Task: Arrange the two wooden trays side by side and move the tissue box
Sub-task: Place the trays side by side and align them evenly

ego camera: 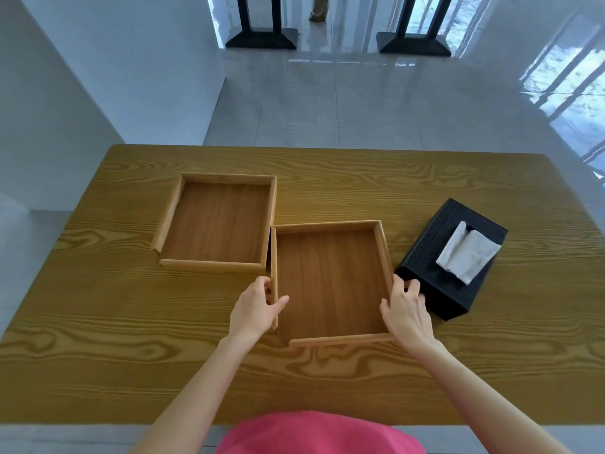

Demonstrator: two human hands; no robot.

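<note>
Two shallow square wooden trays lie on the wooden table (98, 339). The far tray (216, 221) sits left of centre. The near tray (330, 280) is lower and to the right, its far left corner close to the far tray's near right corner. My left hand (258, 309) grips the near tray's left wall, thumb inside. My right hand (406, 309) grips its right wall near the front corner. A black tissue box (422, 273) with a white tissue (468, 253) sticking out lies at an angle just right of the near tray, close to my right hand.
The table's far edge runs across the middle of the view, with glossy tiled floor (360, 103) beyond. A white wall (82, 77) stands at the left. Two black stand bases (262, 37) (414, 42) rest on the floor far back. My pink top (320, 434) is at the bottom.
</note>
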